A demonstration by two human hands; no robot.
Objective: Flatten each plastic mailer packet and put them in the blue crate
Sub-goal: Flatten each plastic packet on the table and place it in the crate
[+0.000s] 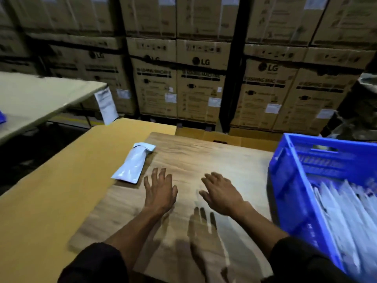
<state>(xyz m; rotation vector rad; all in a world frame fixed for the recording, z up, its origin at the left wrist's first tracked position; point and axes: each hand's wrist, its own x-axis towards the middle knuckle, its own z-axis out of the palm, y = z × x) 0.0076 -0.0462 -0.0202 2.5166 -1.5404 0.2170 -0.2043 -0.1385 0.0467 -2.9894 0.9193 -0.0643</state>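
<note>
The blue crate (293,180) holds flat white packets (342,205). Left of the crate, one mailer packet (132,165) lies on the wooden board (204,156), long axis pointing away, folded end farthest. Left hand (160,190) and right hand (221,193) hover between them, fingers spread, grasping nothing.

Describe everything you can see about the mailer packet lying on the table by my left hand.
The mailer packet is a long, narrow pouch of glossy white-grey plastic. It looks slightly puffed and creased, and its far end is folded over into a flap. It lies flat and angled on the wooden board, its near end towards the left hand, over the board's left edge. Neither hand touches it; the left hand's fingertips are just short of it.
</note>
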